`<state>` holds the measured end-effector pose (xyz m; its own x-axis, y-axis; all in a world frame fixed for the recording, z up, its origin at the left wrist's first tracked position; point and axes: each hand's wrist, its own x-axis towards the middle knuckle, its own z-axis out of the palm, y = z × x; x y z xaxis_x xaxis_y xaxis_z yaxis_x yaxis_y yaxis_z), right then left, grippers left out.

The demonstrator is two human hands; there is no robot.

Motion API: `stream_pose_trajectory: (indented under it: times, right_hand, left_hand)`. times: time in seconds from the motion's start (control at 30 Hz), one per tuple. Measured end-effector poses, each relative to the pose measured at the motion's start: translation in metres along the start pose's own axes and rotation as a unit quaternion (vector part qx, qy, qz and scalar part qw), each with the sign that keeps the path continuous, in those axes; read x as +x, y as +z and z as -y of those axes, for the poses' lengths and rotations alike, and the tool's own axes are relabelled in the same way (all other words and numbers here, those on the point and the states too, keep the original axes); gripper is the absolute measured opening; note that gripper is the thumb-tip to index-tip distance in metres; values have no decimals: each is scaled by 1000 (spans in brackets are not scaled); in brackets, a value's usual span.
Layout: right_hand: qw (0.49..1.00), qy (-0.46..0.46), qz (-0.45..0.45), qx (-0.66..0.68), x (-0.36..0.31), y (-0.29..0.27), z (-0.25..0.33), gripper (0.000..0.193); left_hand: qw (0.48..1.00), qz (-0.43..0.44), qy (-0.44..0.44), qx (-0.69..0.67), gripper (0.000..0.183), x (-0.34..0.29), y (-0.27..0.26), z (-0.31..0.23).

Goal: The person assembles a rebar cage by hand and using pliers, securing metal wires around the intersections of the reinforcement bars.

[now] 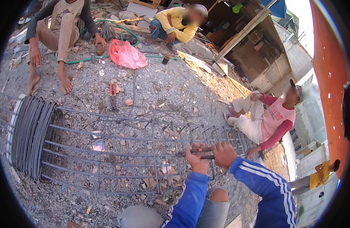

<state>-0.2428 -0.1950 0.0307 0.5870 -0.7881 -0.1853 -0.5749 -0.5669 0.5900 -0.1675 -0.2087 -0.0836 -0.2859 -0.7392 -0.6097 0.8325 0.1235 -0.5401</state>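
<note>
Dark lettering (pixel 62 17) on beige shirt (pixel 70 10); red lettering (pixel 276 113) on pink shirt (pixel 271 126).

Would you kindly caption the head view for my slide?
Left hand and right hand grip pliers at a steel cage above gravel.

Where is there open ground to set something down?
The most open gravel, though stony, lies between the red-handled tool and the seated co-worker in pink. Crowded: the stacked steel rings at left, and around the left hand and right hand, amid crossing bars.
</note>
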Motion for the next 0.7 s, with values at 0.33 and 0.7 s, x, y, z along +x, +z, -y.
stream_pose_trajectory:
  times: [0.33,0.7]
  right_hand:
    - [991,77,102,40,-9,14,15,28]
    - [756,197,537,318,50,-44,-3,31]
  left_hand:
    - [995,-27,24,94,38,5,-4,8]
    - [996,77,-41,13,39,-23,-20,-2]
